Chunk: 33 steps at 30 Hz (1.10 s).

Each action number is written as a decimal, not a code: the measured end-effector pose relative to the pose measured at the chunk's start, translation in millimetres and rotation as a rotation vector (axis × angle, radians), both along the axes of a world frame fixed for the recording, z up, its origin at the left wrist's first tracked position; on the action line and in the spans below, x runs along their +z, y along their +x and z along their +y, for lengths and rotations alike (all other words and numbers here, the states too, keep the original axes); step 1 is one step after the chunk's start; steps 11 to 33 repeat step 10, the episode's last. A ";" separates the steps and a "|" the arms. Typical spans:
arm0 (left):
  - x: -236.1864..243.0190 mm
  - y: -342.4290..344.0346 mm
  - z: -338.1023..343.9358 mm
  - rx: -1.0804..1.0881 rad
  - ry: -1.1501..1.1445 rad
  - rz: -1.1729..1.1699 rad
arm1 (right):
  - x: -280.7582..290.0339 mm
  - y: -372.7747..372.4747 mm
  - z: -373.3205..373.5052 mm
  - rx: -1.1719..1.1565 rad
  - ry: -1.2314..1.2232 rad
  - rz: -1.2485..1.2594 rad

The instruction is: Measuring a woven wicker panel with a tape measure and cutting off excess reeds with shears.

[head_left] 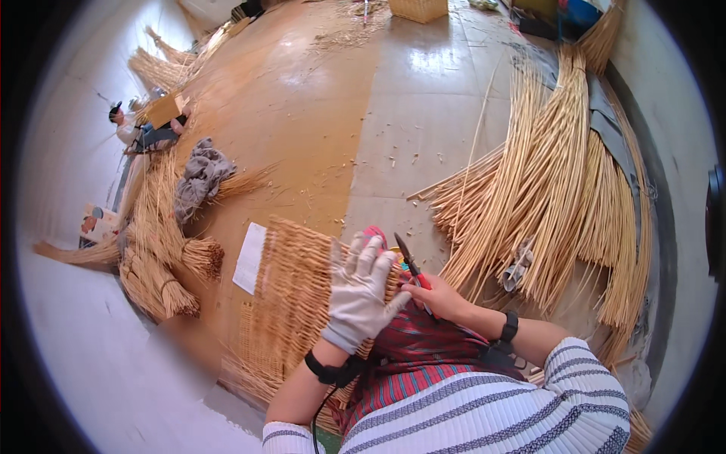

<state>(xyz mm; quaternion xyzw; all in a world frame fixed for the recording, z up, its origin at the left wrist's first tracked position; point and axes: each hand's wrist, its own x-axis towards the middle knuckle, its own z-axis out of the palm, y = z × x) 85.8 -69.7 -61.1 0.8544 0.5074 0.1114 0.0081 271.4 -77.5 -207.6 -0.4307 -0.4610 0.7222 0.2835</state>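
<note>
A tan woven wicker basket (291, 291) leans against my lap, its weave slightly smeared by motion. My left hand (360, 291), in a white glove, lies on its right part with the fingers stretched out and a little apart. Just right of the basket's edge, my bare right hand (439, 296) is closed round red-handled pruning shears (418, 278). Their dark, pointed blades aim up and away from me. A red striped cloth (423, 344) covers my lap beneath both hands. The basket's underside is hidden.
Long straw-coloured rods (529, 197) lie in a big pile at right. Tied bundles (162, 280) and a grey cloth (203, 178) are at left. A white sheet (249, 259) lies by the basket. Another person (144, 136) sits far left. A finished basket (418, 9) stands at the back.
</note>
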 end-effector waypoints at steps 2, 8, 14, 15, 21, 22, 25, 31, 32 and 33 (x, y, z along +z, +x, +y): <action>-12.1 -12.6 15.7 0.050 0.016 -0.058 | 12.0 9.1 -5.1 -0.034 0.124 -0.113; -22.9 -26.9 27.1 0.099 0.014 -0.179 | 51.8 30.6 -2.2 0.156 0.280 -0.555; -27.6 -26.3 27.0 0.104 0.004 -0.176 | 43.5 28.6 -0.8 0.191 0.270 -0.553; -27.6 -26.3 27.0 0.104 0.004 -0.176 | 43.5 28.6 -0.8 0.191 0.270 -0.553; -27.6 -26.3 27.0 0.104 0.004 -0.176 | 43.5 28.6 -0.8 0.191 0.270 -0.553; -27.6 -26.3 27.0 0.104 0.004 -0.176 | 43.5 28.6 -0.8 0.191 0.270 -0.553; -27.6 -26.3 27.0 0.104 0.004 -0.176 | 43.5 28.6 -0.8 0.191 0.270 -0.553; -27.6 -26.3 27.0 0.104 0.004 -0.176 | 43.5 28.6 -0.8 0.191 0.270 -0.553; -27.6 -26.3 27.0 0.104 0.004 -0.176 | 43.5 28.6 -0.8 0.191 0.270 -0.553; -27.6 -26.3 27.0 0.104 0.004 -0.176 | 43.5 28.6 -0.8 0.191 0.270 -0.553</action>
